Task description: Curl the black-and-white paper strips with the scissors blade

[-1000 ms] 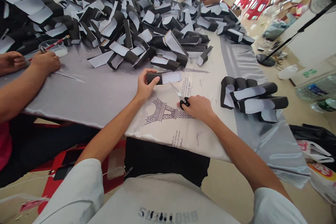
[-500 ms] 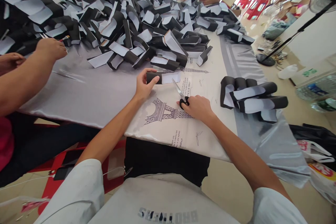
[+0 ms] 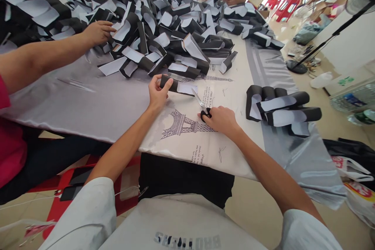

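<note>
"Where's the strip?"

"A black rolled strip with a white flap sits in the left hand, over a cream printed cloth near its Eiffel Tower drawing; the fingers are closed around it."

"And the right hand?"

"Its fingers grip the black handles of the scissors; the blade tips are just at the flap's edge."

"What's around them?"

"The cloth lies on a grey satin-covered worktop; a big heap of black-and-white strips rises beyond; a smaller bunch of strips lies right; a co-worker's hand touches the heap from the left."
</note>
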